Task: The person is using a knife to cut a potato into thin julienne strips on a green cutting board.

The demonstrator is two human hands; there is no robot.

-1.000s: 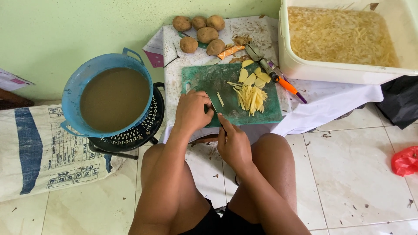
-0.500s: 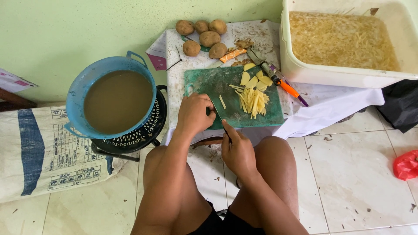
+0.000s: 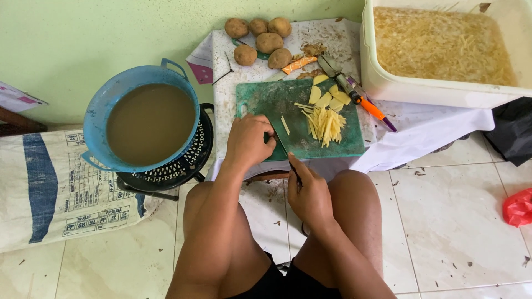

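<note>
I see a big white tub [image 3: 443, 91] at the upper right, full of pale shredded strips in cloudy water, resting on the cloth-covered low desk [image 3: 432, 124]. To the left, a printed white sack [image 3: 50, 188] lies on the tiled floor against the green wall. Beside it, a blue basin [image 3: 100, 111] of murky brown water sits on a black perforated stand [image 3: 183, 166]. On the desk, a green cutting board [image 3: 266, 99] lies near the front edge. My left hand [image 3: 247, 141] is curled, fingers pressed together over the board's near left corner; what it pins under the fingers I cannot tell. My right hand [image 3: 310, 194] is lower, over my right knee and just off the desk's front edge, closed around a thin dark handle whose tip [image 3: 292, 166] pokes up toward the board; I cannot tell the blade from here. Five whole brown potatoes [image 3: 269, 41] cluster at the back of the desk, well apart from both hands. On the right half of the board is a pile of yellow cut sticks [image 3: 325, 123], with a few flat potato slices [image 3: 327, 98] just behind it and one stray stick [image 3: 285, 125] near my left hand. An orange-handled peeler [image 3: 366, 104] lies along the board's right edge.
</note>
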